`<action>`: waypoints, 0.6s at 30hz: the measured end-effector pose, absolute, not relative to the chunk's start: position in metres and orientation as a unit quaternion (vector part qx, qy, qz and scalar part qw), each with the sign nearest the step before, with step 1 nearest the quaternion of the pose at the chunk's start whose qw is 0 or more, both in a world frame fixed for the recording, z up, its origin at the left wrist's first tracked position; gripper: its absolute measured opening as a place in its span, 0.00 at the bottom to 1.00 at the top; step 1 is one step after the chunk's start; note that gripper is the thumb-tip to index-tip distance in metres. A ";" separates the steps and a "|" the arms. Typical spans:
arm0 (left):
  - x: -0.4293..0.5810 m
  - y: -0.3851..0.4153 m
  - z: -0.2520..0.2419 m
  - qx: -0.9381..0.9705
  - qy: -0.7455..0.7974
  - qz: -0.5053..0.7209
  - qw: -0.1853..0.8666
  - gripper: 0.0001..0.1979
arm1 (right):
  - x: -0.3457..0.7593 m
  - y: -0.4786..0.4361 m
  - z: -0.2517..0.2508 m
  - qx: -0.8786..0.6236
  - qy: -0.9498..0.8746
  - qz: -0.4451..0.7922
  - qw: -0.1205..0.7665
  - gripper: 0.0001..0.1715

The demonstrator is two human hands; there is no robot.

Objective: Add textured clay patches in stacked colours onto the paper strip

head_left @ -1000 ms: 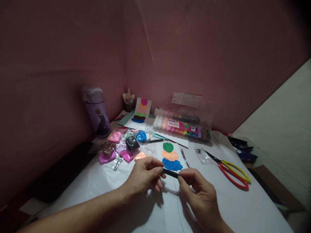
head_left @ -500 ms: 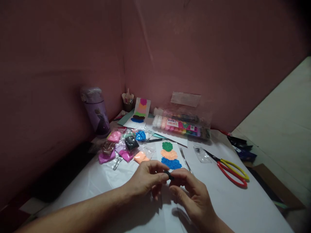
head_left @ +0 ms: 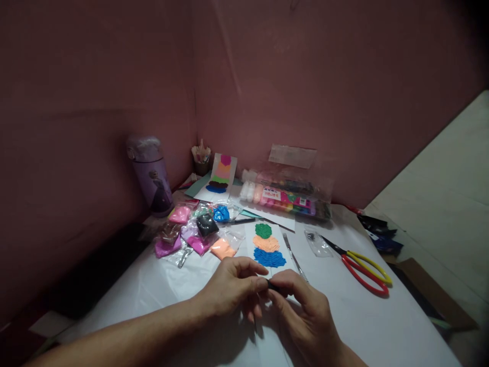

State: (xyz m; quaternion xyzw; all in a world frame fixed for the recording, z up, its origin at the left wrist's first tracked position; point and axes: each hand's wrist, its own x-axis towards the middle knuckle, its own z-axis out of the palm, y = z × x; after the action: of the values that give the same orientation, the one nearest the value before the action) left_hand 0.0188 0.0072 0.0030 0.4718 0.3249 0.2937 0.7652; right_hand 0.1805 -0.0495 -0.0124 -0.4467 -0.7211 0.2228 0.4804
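Note:
My left hand (head_left: 231,288) and my right hand (head_left: 305,313) meet over the white paper, fingertips pinched together on a small piece of black clay (head_left: 272,284). Most of the clay is hidden between the fingers. Just beyond the hands lies a white card (head_left: 280,244) with green, orange and blue clay patches (head_left: 267,244) stacked in a column. A thin metal tool (head_left: 294,255) lies along the card's right side.
Bags of coloured clay (head_left: 194,232) sit at the left. A boxed clay set (head_left: 286,196) and a finished sample card (head_left: 221,173) stand by the pink wall, next to a purple bottle (head_left: 151,173). Red and yellow scissors (head_left: 362,270) lie at the right.
The black clay was a stretched strip held at both ends a second ago. My hands have come together and it is now folded into a small lump between my fingertips.

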 end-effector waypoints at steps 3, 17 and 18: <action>0.017 0.008 0.002 0.486 0.313 0.275 0.768 0.17 | 0.181 -0.050 -0.012 -0.442 -0.731 0.226 0.468 0.04; 0.017 0.013 0.010 0.459 0.388 0.366 0.710 0.16 | 0.180 -0.041 -0.009 -0.539 -0.530 0.330 0.566 0.05; 0.015 0.014 0.010 0.457 0.386 0.373 0.709 0.17 | 0.181 -0.041 -0.009 -0.541 -0.517 0.352 0.562 0.06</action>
State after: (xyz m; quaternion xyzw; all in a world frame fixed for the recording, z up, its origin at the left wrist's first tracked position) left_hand 0.0149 0.0142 0.0097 0.4571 0.3860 0.3735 0.7089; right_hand 0.1807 -0.0409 -0.0090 -0.5412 -0.5174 0.3521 0.5617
